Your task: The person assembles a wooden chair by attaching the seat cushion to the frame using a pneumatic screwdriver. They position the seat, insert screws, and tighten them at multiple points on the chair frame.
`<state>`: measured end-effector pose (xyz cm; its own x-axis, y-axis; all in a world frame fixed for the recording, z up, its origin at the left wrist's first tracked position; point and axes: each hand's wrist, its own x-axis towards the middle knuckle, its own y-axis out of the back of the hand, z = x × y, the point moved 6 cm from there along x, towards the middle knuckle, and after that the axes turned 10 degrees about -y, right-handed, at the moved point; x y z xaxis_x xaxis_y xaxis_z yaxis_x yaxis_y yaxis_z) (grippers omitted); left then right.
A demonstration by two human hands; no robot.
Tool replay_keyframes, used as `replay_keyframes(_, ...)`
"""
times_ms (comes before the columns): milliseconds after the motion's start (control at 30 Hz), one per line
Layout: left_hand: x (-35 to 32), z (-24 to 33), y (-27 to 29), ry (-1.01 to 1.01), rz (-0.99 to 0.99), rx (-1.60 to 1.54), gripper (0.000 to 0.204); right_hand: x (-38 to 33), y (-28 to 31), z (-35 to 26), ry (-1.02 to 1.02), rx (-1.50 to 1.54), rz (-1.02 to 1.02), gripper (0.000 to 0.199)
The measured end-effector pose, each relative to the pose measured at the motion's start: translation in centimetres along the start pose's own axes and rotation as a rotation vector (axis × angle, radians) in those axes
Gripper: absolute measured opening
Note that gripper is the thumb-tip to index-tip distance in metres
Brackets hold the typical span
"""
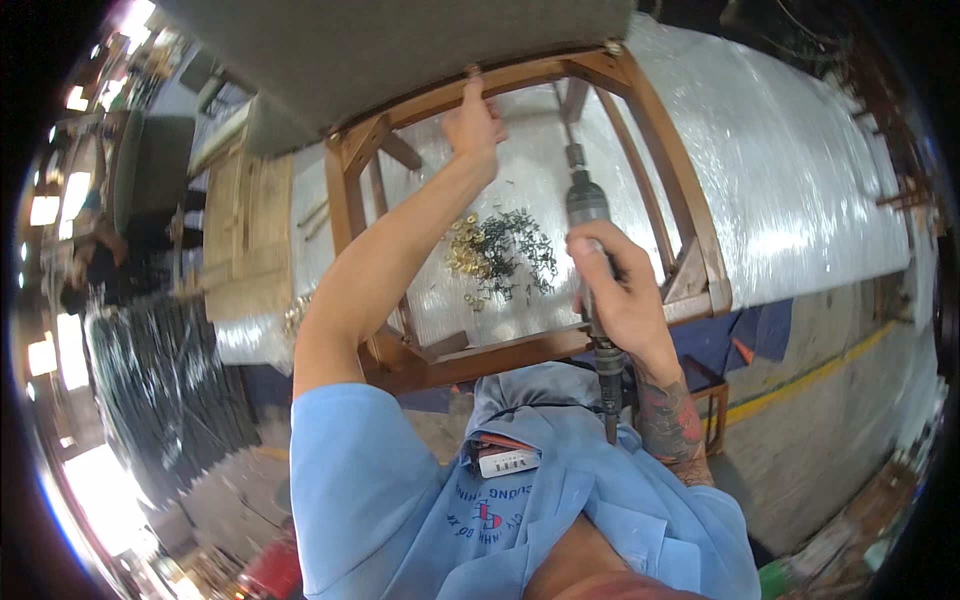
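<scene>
My left hand [474, 125] reaches to the far rail of a brown wooden frame [480, 368], fingertips closed at a small brass-coloured fastener [473, 71] on that rail. My right hand [625, 290] is wrapped round a dark inline power screwdriver [587, 200]. Its long thin bit points away from me toward the far rail, and its back end lies near my shirt. Inside the frame, black bolts [520, 250] lie in a loose pile beside brass-coloured washers or nuts [465, 247]. Another brass-coloured fastener [612, 47] sits at the frame's far right corner.
A grey upholstered panel [390, 50] stands against the far rail. Shiny plastic wrap [780, 170] covers the work surface under and right of the frame. Wooden boards [245, 220] lie at the left, above dark wrapped stacks [165, 390]. A yellow line [810, 378] crosses the floor.
</scene>
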<state>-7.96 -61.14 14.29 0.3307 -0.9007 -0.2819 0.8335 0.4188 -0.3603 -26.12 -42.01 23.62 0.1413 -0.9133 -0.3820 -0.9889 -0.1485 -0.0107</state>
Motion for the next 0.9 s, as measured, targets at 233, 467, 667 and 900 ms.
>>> replay_keyframes(233,0.5,-0.4,1.1,0.010,0.080,-0.114,0.043,-0.1,-0.4,0.5,0.075,-0.085,-0.048,0.023)
replay_keyframes(467,-0.1,0.1,0.3,-0.113,0.031,0.058,0.040,1.0,-0.5,-0.6,-0.003,-0.099,-0.061,0.029)
replay_keyframes(667,0.0,-0.1,0.2,-0.181,0.046,0.050,0.038,3.7,-1.9,-2.4,-0.001,-0.090,-0.141,0.031)
replay_keyframes(900,1.7,-0.8,1.0,-0.202,0.099,0.113,0.039,5.0,-3.6,-3.5,0.016,-0.105,-0.180,0.031)
